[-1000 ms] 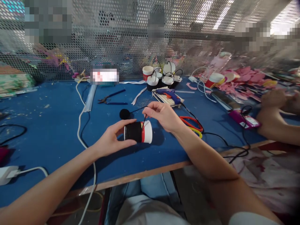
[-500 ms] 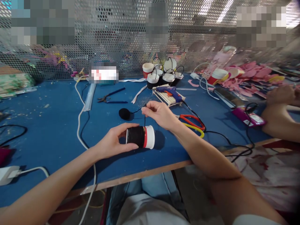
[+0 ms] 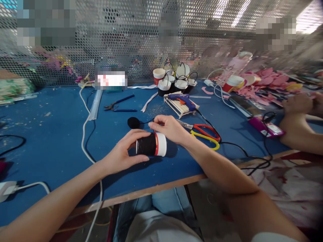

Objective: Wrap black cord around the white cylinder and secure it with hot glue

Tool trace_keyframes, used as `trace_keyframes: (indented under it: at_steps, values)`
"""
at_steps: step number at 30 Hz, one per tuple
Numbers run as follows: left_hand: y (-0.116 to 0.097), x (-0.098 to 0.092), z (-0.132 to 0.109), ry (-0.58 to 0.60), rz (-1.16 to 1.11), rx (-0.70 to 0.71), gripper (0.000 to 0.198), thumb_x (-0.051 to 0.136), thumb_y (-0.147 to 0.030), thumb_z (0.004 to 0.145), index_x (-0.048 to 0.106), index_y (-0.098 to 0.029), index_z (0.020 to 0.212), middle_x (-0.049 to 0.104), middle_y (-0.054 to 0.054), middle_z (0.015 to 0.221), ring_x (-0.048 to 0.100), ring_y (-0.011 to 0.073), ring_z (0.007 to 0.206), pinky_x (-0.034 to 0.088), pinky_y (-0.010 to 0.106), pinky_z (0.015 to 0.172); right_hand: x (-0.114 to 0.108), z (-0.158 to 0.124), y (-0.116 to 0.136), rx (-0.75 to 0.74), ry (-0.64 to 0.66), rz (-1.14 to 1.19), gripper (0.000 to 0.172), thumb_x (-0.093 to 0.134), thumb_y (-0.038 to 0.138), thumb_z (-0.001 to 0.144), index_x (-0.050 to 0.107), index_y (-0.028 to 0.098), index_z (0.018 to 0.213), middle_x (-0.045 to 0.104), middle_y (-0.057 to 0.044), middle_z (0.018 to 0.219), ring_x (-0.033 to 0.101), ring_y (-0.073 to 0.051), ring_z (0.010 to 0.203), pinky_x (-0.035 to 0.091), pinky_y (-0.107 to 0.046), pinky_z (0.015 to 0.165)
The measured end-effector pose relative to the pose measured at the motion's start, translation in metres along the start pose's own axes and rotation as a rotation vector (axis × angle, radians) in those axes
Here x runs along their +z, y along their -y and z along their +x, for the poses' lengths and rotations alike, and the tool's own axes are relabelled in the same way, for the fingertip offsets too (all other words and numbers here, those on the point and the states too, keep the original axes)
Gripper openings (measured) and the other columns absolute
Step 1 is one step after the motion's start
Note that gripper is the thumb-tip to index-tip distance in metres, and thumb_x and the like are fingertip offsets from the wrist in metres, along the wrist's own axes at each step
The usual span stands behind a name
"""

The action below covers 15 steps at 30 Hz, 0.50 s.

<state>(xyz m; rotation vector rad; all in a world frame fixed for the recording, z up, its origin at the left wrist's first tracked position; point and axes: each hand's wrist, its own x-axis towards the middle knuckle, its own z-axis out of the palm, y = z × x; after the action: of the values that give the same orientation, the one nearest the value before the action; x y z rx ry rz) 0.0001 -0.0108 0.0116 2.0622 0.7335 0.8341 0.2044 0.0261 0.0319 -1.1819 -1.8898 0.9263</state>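
Right fingertips point(image 3: 152, 125): pinched shut on the black cord point(image 3: 145, 120), just above the upper side of the paper cup point(image 3: 148, 146).
Right hand point(image 3: 169, 128): hovers over the cup's rim end, wrist leading off to the cup's right.
Left fingers point(image 3: 140, 133): wrapped round the cup's base end, thumb over the top and the other fingers underneath.
Left hand point(image 3: 123, 154): grips the cup from its left.
Paper cup: lying on its side just above the blue table point(image 3: 50, 134). It is covered in black windings from the base up to a red band, and the white rim end is bare.
Cord supply: a small black ball point(image 3: 133, 122) just behind the cup, with its strand running to the pinch.
Doing the wrap well, as I judge it: hold the strand taut, lay each turn snug against the last with no gaps, and turn the cup rather than the wrist.
Right of the cup: red and yellow scissors point(image 3: 205, 132).
Behind the cup: a blue glue gun point(image 3: 181, 99), farther back finished cups point(image 3: 176, 82) with wire handles.
Behind-left of the cup: pliers point(image 3: 119, 104).
Far right of the cup: a co-worker's hand point(image 3: 297, 104).
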Motion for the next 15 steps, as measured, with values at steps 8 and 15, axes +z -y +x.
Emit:
trace_keyframes:
  at_steps: [8,15]
  values:
    - [-0.001,0.001,0.002,-0.026,-0.125,-0.093,0.049,0.057,-0.027,0.082,0.04,-0.022,0.127,0.048,0.01,0.125,0.049,0.0224,0.113,0.044,0.037,0.094,0.0,-0.007,0.009,-0.064,-0.06,-0.083,0.027,0.054,0.038,0.08,0.05,0.017,0.063,0.048,0.004,0.059,0.04,-0.008,0.055,0.032,-0.023,0.053]
    - [0.001,0.0,0.0,-0.025,-0.024,-0.04,0.05,0.06,-0.025,0.08,0.042,-0.022,0.126,0.045,0.011,0.125,0.048,0.0239,0.114,0.044,0.038,0.095,-0.004,-0.007,0.009,-0.09,-0.076,-0.049,0.024,0.057,0.037,0.078,0.055,0.017,0.064,0.053,0.002,0.065,0.045,-0.009,0.06,0.035,-0.024,0.057]
